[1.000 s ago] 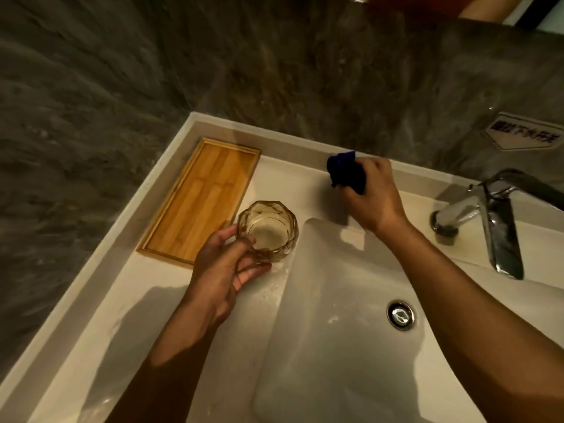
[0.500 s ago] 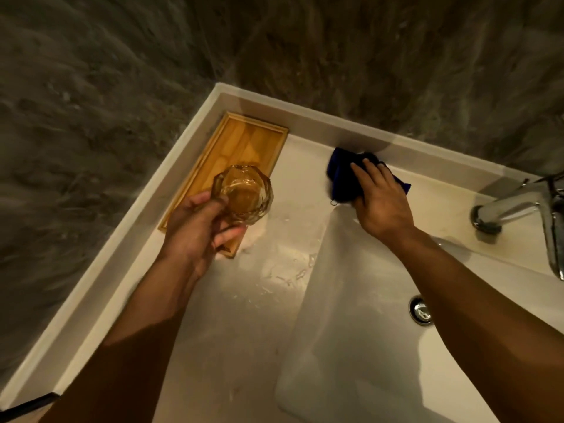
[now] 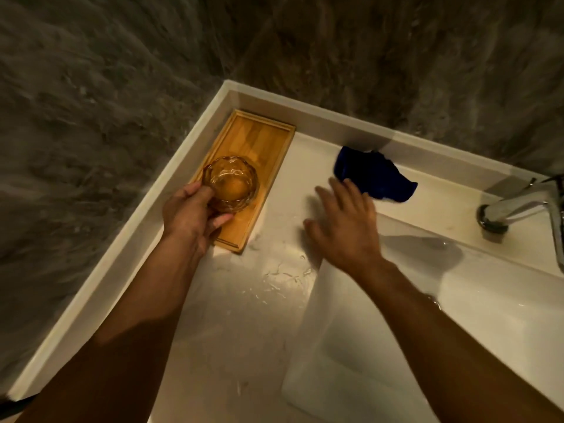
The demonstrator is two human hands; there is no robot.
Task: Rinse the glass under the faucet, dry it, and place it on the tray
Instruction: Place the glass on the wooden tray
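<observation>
A faceted clear glass (image 3: 232, 182) is upright over the near half of the wooden tray (image 3: 259, 141), which lies in the counter's back left corner. My left hand (image 3: 190, 216) grips the glass by its near side; whether the glass rests on the tray or hovers just above it, I cannot tell. My right hand (image 3: 345, 224) is off the dark blue cloth (image 3: 377, 177), fingers spread, just in front of it. The cloth lies crumpled on the counter by the back rim.
A chrome faucet (image 3: 515, 206) stands at the right edge above the white basin (image 3: 381, 346). Water drops (image 3: 274, 282) spread on the counter between tray and basin. A raised white rim (image 3: 100, 279) and dark stone walls bound the counter at left and back.
My left hand carried the glass left and back from the basin's edge to over the tray. My right hand set the blue cloth down by the back rim and let it go.
</observation>
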